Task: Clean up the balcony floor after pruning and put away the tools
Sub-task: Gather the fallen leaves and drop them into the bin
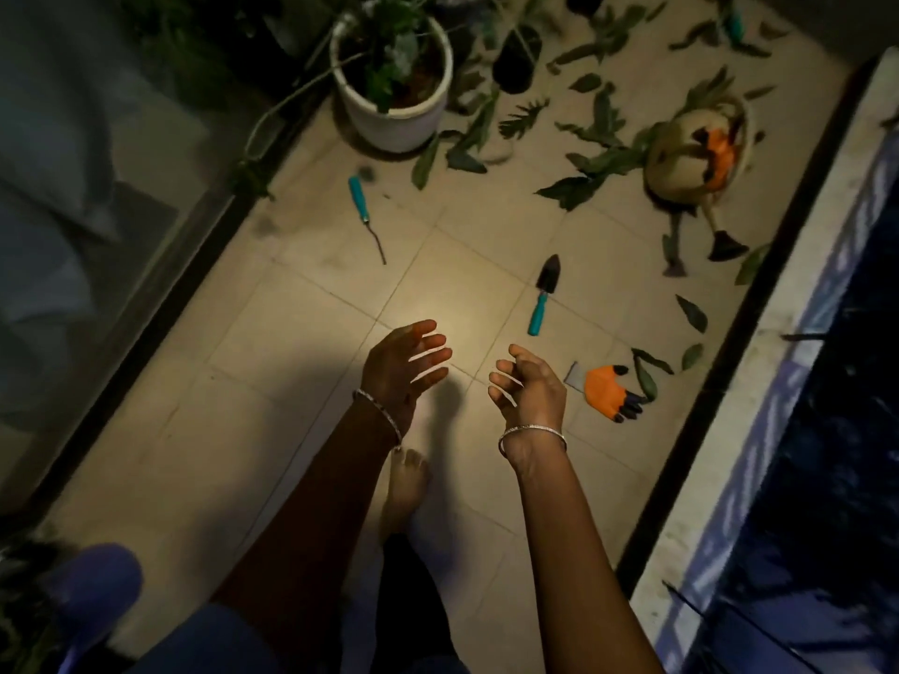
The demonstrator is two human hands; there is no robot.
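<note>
Two empty hands hover over the floor point(272, 362) in my view: left hand point(404, 367) spread, right hand point(532, 389) loosely curled near an orange glove point(608, 391).

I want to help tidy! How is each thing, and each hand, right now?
Left hand: open, empty.
Right hand: loosely curled, empty.
Trowel: lying on tiles.
Teal-handled tool: lying on tiles.
Orange glove: lying on tiles.
Basket: not empty.
White pot: upright, planted.
Leaves: scattered, unswept.
</note>
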